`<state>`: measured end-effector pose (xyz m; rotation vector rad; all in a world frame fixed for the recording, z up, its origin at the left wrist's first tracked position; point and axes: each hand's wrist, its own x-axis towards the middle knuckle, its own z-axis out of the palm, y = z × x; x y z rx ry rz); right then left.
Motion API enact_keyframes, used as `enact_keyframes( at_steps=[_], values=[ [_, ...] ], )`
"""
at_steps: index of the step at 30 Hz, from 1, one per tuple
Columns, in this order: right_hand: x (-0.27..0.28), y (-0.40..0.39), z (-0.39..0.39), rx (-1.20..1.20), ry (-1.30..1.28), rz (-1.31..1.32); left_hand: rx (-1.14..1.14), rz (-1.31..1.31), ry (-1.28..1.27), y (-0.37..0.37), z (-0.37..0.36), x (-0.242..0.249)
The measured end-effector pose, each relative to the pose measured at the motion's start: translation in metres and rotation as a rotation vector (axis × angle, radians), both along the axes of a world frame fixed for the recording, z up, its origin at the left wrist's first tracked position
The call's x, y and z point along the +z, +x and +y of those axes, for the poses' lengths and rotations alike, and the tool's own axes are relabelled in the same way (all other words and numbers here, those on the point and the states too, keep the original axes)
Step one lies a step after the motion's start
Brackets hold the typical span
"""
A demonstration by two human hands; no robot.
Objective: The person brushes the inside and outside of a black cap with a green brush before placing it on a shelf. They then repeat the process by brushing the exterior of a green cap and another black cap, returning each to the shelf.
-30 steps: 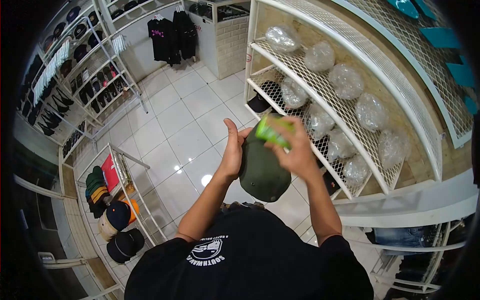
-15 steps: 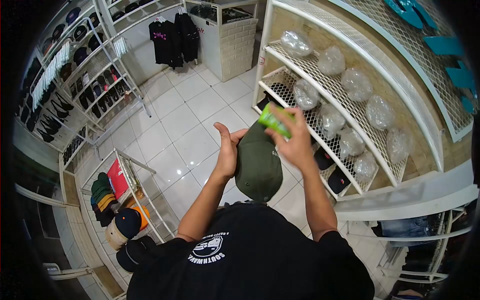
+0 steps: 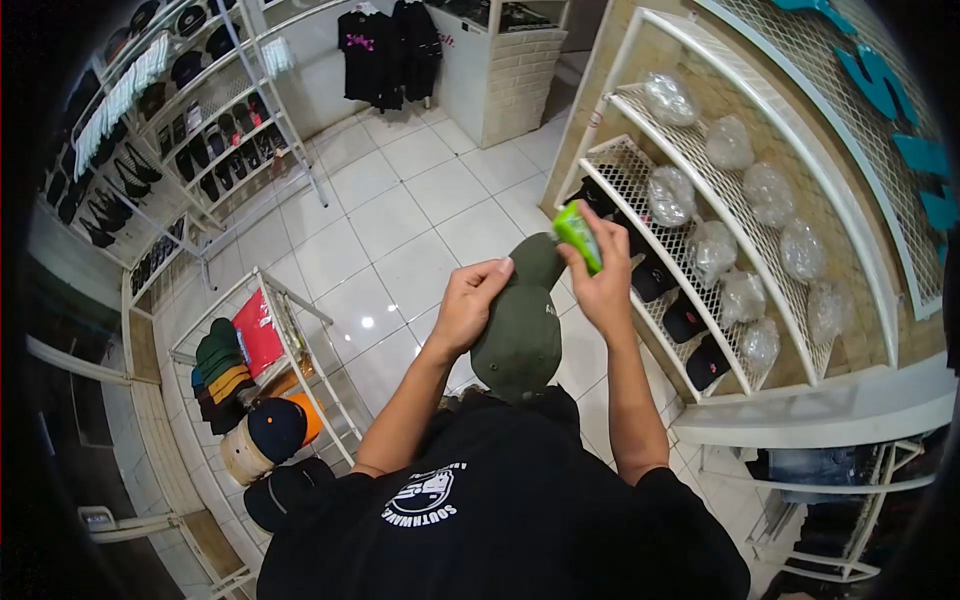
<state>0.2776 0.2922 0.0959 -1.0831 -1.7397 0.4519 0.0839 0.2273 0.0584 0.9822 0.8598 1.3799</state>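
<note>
A dark olive green baseball cap is in front of my chest, its brim pointing away from me and small pale lettering on its front. My left hand grips the left side where crown meets brim, thumb along the top and the other fingers curled underneath. In my right hand is a small, bright green handheld object, pinched between thumb and fingers just over the brim's right side. Its exact kind is unclear, and part of it is covered by my fingers.
To the right, a white mesh shelf holds clear plastic balls and dark caps. A low white rack with stacked caps stands on my left. Black shirts hang at the back, beside a counter.
My left hand has gone from open fingers beside the cap to a grip on its edge. My right hand has drawn the green object toward the brim's right side. The view has turned slightly left.
</note>
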Motion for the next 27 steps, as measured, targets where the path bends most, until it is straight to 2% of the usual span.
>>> enact_keyframes(
  at_steps=[2,4,5,6,8,10,12,13,14,16,17,18,21,22,23,24,26,27],
  values=[
    [-0.001,-0.011,-0.007,0.026,-0.04,0.013,0.07,0.07,0.006,-0.006,-0.007,0.005],
    [0.008,-0.031,-0.032,0.344,0.074,-0.138,0.125,0.006,0.033,-0.015,-0.007,-0.002],
    [0.007,-0.037,-0.03,0.401,0.113,-0.176,0.153,-0.059,0.044,-0.02,-0.008,-0.006],
    [0.004,-0.043,-0.02,0.411,0.12,-0.171,0.164,-0.053,0.05,-0.028,-0.01,-0.004],
    [-0.003,-0.052,0.01,0.18,0.017,0.079,0.141,-0.027,0.088,-0.042,-0.017,-0.001],
    [-0.003,-0.06,0.012,0.183,0.001,0.052,0.214,-0.03,0.083,-0.045,-0.025,0.003],
    [0.003,-0.069,-0.008,0.499,0.216,-0.112,0.29,-0.026,0.088,-0.049,-0.026,0.008],
    [0.017,-0.073,-0.016,0.622,0.17,-0.194,0.265,-0.068,0.025,-0.051,-0.029,0.009],
    [0.015,-0.079,-0.007,0.639,0.19,-0.185,0.241,-0.108,-0.027,-0.055,-0.029,0.012],
    [-0.001,-0.085,0.017,0.402,-0.019,0.006,0.205,-0.06,0.012,-0.067,-0.028,-0.003],
    [-0.011,-0.09,0.026,0.306,-0.01,0.023,0.233,-0.071,-0.001,-0.066,-0.03,-0.003],
    [-0.006,-0.094,0.021,0.318,0.01,0.032,0.259,-0.086,-0.014,-0.066,-0.031,-0.001],
    [0.018,-0.092,-0.005,0.58,0.115,-0.059,0.192,-0.072,-0.006,-0.072,-0.039,0.017],
    [0.017,-0.094,-0.002,0.588,0.127,-0.057,0.154,-0.083,-0.017,-0.076,-0.04,0.02],
    [0.013,-0.097,0.002,0.58,0.042,-0.018,0.066,0.017,0.009,-0.086,-0.038,0.007],
    [0.009,-0.101,0.007,0.57,-0.039,0.022,0.072,0.025,0.019,-0.087,-0.04,0.005],
    [0.007,-0.106,0.009,0.603,0.021,-0.012,0.118,0.133,-0.008,-0.087,-0.039,0.004],
    [0.009,-0.109,0.006,0.642,0.07,-0.087,0.185,-0.023,-0.04,-0.079,-0.039,0.014]
  ],
)
